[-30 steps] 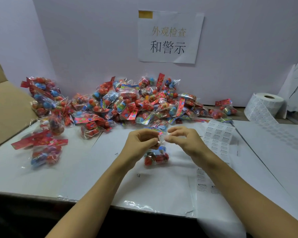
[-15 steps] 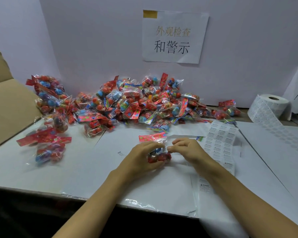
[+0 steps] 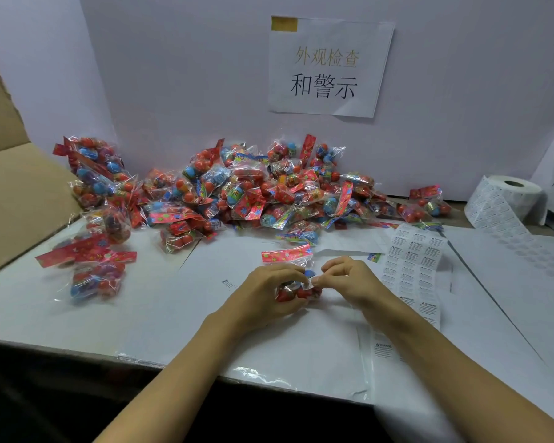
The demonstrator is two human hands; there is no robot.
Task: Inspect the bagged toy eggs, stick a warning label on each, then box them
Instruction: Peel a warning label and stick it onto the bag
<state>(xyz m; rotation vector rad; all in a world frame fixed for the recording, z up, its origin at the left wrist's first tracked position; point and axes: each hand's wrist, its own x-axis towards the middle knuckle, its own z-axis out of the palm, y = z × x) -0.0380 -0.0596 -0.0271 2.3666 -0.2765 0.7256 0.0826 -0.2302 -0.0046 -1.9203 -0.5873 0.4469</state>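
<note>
A clear bag of red and blue toy eggs with a red header card lies on the white table in front of me. My left hand curls round the bag's left side and holds it down. My right hand pinches a small white warning label against the bag's top. A strip of warning labels lies just right of my hands. A big heap of bagged eggs is piled against the back wall.
A label roll stands at the back right, its used backing trailing toward me. An open cardboard box flap rises at the left. Two labelled-looking bags lie at the left near it. A paper sign hangs on the wall.
Both hands have lowered the bag from the air onto the table. The right hand's label has come down onto the bag.
</note>
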